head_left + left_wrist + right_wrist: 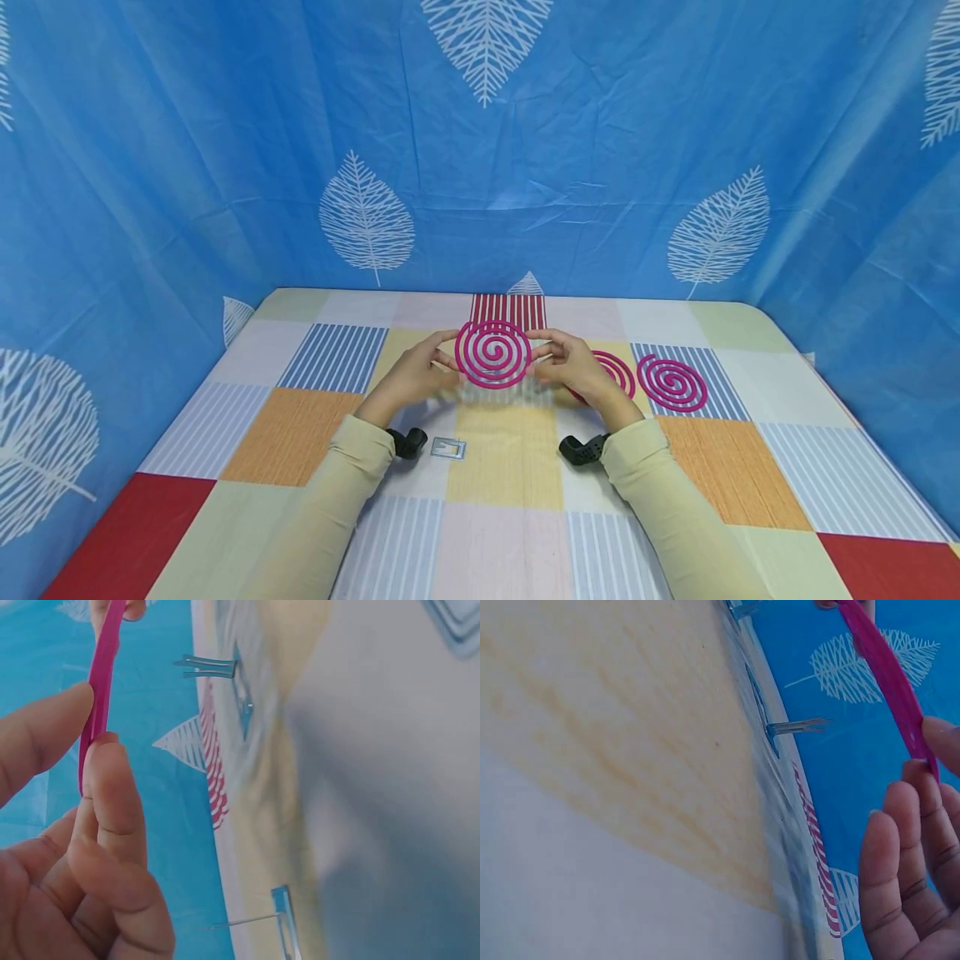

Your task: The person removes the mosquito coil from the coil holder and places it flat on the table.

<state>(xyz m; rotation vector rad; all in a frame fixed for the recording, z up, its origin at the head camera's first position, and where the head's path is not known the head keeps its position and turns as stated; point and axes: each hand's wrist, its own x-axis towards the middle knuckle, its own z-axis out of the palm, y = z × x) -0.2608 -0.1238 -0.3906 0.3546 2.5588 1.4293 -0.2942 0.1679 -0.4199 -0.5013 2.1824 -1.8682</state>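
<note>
A magenta mosquito coil [495, 352] is held up facing the head camera, raised over the table. My left hand [422, 373] pinches its left edge between thumb and fingers. On the opposite edge, my right hand [576, 368] pinches it the same way. Both wrist views show the coil edge-on, as a thin strip [101, 690] between the fingertips. Small metal coil stands [241, 690] with raised prongs lie on the table beyond the hands. One flat metal stand [448, 448] lies nearer, by the left wrist.
To the right lies another magenta coil [675, 383], and a further coil [628, 379] is partly hidden behind my right hand. A patchwork cloth [510, 467] covers the table. Blue curtains [480, 183] with white leaf prints hang behind it and at both sides.
</note>
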